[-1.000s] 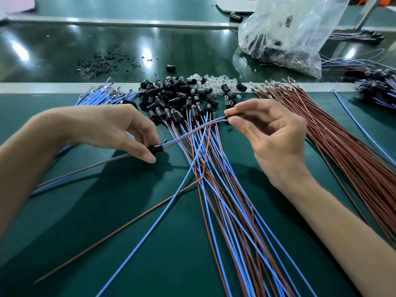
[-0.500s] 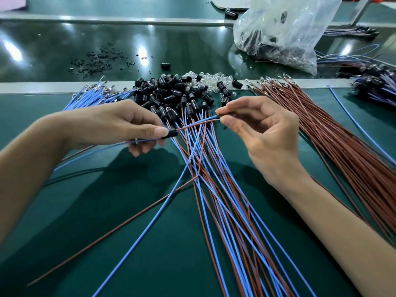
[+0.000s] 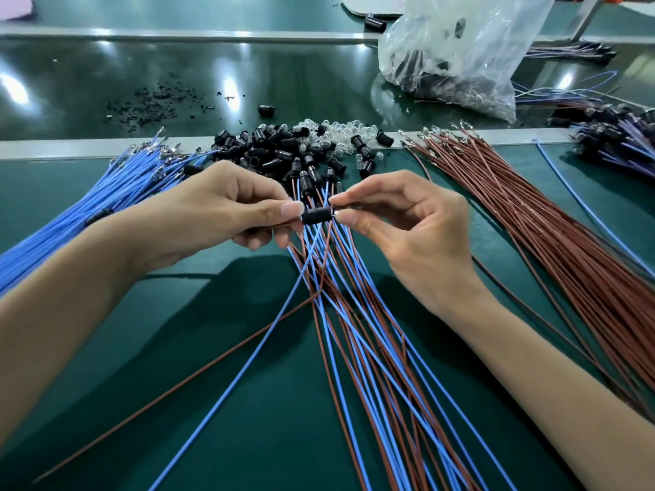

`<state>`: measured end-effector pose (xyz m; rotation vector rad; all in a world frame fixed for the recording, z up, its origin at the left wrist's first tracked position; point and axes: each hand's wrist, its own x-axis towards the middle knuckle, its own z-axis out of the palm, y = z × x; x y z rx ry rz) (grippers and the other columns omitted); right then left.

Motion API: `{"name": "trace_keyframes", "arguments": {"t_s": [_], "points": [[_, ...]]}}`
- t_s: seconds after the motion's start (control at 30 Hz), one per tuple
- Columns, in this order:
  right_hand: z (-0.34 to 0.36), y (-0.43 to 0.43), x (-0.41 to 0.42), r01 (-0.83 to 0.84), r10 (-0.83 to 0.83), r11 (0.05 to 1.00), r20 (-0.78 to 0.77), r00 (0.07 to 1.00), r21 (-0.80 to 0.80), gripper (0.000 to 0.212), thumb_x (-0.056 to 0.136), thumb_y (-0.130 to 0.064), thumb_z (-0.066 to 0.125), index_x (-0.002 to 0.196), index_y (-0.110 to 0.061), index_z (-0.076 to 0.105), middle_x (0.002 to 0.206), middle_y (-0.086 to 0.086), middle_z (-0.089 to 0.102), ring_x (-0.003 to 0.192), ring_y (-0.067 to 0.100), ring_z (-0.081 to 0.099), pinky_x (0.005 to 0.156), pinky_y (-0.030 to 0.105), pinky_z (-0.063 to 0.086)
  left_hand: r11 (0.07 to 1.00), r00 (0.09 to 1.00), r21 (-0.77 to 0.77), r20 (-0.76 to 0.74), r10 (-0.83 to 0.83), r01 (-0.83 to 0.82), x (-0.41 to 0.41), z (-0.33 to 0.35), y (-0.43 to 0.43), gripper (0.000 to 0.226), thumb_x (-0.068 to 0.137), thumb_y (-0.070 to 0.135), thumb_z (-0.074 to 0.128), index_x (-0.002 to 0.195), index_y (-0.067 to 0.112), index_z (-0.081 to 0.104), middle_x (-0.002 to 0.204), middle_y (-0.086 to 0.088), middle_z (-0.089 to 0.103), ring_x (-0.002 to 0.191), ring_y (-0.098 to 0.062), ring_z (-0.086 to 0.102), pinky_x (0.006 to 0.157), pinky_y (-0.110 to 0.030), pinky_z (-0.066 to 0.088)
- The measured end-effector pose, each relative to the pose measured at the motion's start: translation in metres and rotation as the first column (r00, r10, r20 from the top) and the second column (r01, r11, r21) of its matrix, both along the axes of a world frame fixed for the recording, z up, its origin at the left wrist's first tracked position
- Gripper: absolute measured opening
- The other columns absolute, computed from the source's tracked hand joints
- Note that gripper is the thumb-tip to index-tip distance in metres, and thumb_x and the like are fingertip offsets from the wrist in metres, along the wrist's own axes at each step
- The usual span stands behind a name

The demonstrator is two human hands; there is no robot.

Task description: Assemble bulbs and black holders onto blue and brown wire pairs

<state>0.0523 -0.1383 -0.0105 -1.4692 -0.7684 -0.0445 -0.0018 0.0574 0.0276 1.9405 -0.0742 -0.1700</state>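
- Fingers (image 3: 280, 209) of the left hand (image 3: 227, 210) pinch a black holder (image 3: 317, 216); the right hand (image 3: 407, 225) pinches its other end.
- Finished pairs (image 3: 354, 313) lie below; many loose blue wires (image 3: 106, 200) and brown wires (image 3: 531, 225) look unassembled.

No text, label, brand, number or sign can be read anywhere in the picture; no surface shows legible print.

Green mat (image 3: 266, 437) lies open near-left; wire fan (image 3: 372, 366) blocks centre, holder pile (image 3: 269, 150) apparently crowds the far edge.
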Motion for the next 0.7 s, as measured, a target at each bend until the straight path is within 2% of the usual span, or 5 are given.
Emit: {"name": "trace_keyframes", "arguments": {"t_s": [0.1, 0.23, 0.43, 0.57, 0.7], "points": [[-0.001, 0.002, -0.002, -0.016, 0.017, 1.000, 0.016, 1.000, -0.015, 0.026, 0.073, 0.003, 0.077, 0.087, -0.017, 0.066, 0.087, 0.000, 0.073, 0.084, 0.014, 0.072, 0.081, 0.021, 0.054, 1.000, 1.000, 0.002, 0.020, 0.013, -0.013, 0.000, -0.002, -0.007, 0.025, 0.076, 0.038, 0.060, 0.062, 0.019, 0.070, 0.056, 0.002, 0.061, 0.045, -0.003, 0.045, 0.045, -0.009, 0.038], [-0.001, 0.001, -0.001, 0.007, -0.006, 1.000, 0.016, 1.000, -0.031, 0.026, 0.072, 0.001, 0.078, 0.086, -0.018, 0.067, 0.088, 0.003, 0.074, 0.084, 0.015, 0.072, 0.081, 0.025, 0.055, 0.997, 0.997, -0.032, 0.018, 0.073, -0.072, 0.001, -0.004, -0.012, 0.023, 0.073, 0.036, 0.062, 0.067, 0.014, 0.068, 0.057, 0.001, 0.062, 0.048, -0.003, 0.048, 0.048, -0.009, 0.040], [0.000, -0.004, 0.001, -0.078, 0.082, 0.988, 0.022, 0.996, -0.132, 0.024, 0.078, -0.005, 0.075, 0.101, -0.005, 0.070, 0.095, 0.005, 0.073, 0.088, 0.015, 0.071, 0.084, 0.024, 0.054, 0.999, 1.000, -0.041, -0.025, -0.013, 0.012, -0.002, -0.003, -0.012, 0.017, 0.071, 0.029, 0.065, 0.072, 0.012, 0.068, 0.060, 0.001, 0.063, 0.053, -0.004, 0.048, 0.051, -0.010, 0.040], [-0.002, -0.001, -0.003, -0.065, 0.118, 0.964, 0.196, 0.973, -0.257, 0.029, 0.076, -0.006, 0.077, 0.104, -0.003, 0.071, 0.092, 0.006, 0.074, 0.083, 0.012, 0.071, 0.080, 0.020, 0.054, 0.997, 0.996, -0.036, -0.061, -0.068, 0.066, -0.003, -0.003, -0.015, 0.015, 0.070, 0.032, 0.066, 0.062, 0.020, 0.070, 0.057, 0.001, 0.062, 0.049, -0.001, 0.047, 0.048, -0.008, 0.038], [-0.003, 0.001, -0.005, -0.007, 0.083, 0.969, 0.299, 0.951, -0.248, 0.032, 0.075, -0.008, 0.078, 0.106, -0.002, 0.070, 0.094, 0.003, 0.073, 0.081, 0.011, 0.070, 0.080, 0.018, 0.054, 0.996, 0.993, -0.052, -0.088, -0.073, 0.068, -0.004, -0.001, -0.014, 0.018, 0.067, 0.037, 0.067, 0.058, 0.022, 0.070, 0.055, 0.002, 0.061, 0.048, 0.001, 0.047, 0.046, -0.008, 0.037]]}}
